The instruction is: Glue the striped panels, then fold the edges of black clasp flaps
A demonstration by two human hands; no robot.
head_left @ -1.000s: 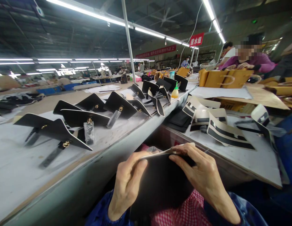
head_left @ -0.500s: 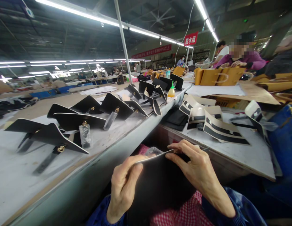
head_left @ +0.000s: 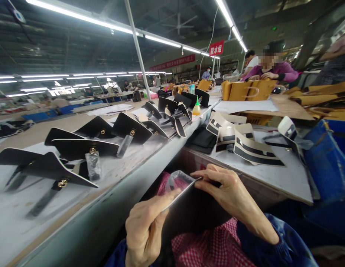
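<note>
Over my lap, both hands grip a black leather bag panel (head_left: 193, 207) with a pale edge. My left hand (head_left: 147, 226) pinches its near left edge between thumb and fingers. Further along that edge, my right hand (head_left: 225, 185) is closed on the far corner with thumb and forefinger. Behind the panel shows a loop of clear plastic wrap (head_left: 178, 178). A red checked cloth (head_left: 214, 243) lies under the panel. The panel's back face is hidden.
Several black panels (head_left: 85, 147) with gold clasps and wrapped straps stand along the left table (head_left: 19, 230). Cream-and-black pieces (head_left: 256, 148) rest on the right bench. A glue bottle (head_left: 197, 108), yellow bags (head_left: 246, 91) and a co-worker (head_left: 272, 70) are beyond. A blue bin (head_left: 325, 159) stands right.
My left hand has moved down and left, tilting the panel's edge more steeply. More of the plastic wrap shows behind it. The camera view has turned slightly to the right.
</note>
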